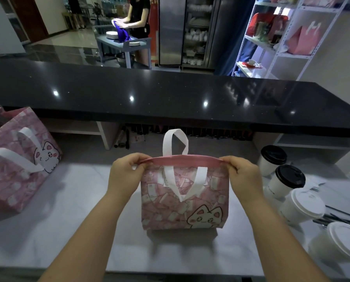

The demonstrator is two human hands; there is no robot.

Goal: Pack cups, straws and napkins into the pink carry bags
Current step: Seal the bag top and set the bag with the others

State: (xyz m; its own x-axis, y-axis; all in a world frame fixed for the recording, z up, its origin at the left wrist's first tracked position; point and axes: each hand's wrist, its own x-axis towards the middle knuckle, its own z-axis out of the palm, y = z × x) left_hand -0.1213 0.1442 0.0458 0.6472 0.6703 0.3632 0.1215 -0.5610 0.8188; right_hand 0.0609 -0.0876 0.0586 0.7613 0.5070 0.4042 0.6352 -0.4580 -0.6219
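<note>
A pink carry bag (184, 202) with a cat print and white handles stands upright on the pale counter in front of me. My left hand (127, 170) pinches the left end of its top rim. My right hand (242, 174) pinches the right end, so the mouth is held nearly flat. A second pink bag (17, 159) stands at the left edge. To the right sit two white cups with black lids (272, 159) (288, 181) and two with white lids (303, 206) (345, 239). Dark straws (341, 217) lie between the white-lidded cups.
A raised black countertop (170, 98) runs across behind the work surface. A white shelf unit (282, 37) with pink bags stands at the far right. A person works at a blue cart (127, 43) with plates in the background.
</note>
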